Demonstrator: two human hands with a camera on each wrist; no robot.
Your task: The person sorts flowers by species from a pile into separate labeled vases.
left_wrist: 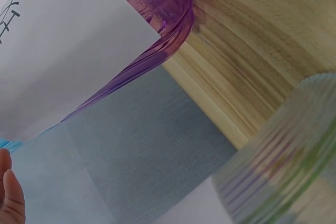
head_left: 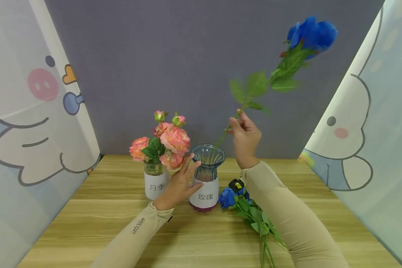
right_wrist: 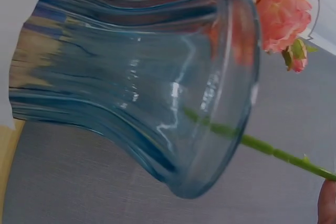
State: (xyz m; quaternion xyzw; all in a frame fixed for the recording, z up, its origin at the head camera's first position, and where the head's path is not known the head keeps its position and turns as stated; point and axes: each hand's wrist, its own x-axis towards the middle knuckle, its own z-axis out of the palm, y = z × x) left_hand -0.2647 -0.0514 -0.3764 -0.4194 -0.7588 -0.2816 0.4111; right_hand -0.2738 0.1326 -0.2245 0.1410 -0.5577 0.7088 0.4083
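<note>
Between thumb and fingers, my right hand (head_left: 246, 139) pinches the green stem of a blue rose (head_left: 311, 35), its bloom up at the right. The stem's lower end (right_wrist: 223, 129) overlaps the mouth of a blue glass vase (head_left: 208, 156) with a purple base and a white paper label. Against the left side of this vase rests my left hand (head_left: 179, 186), fingers spread towards the rim and thumb over the label's edge. Several more blue roses (head_left: 227, 198) lie on the table, right of the vase, partly behind my right forearm.
Left of the blue vase stands a clear labelled vase (head_left: 155, 186) holding pink flowers (head_left: 174, 139). A grey panel (head_left: 187, 67) rises behind the wooden table (head_left: 114, 208), and cartoon-printed curtains (head_left: 26, 123) hang at both sides.
</note>
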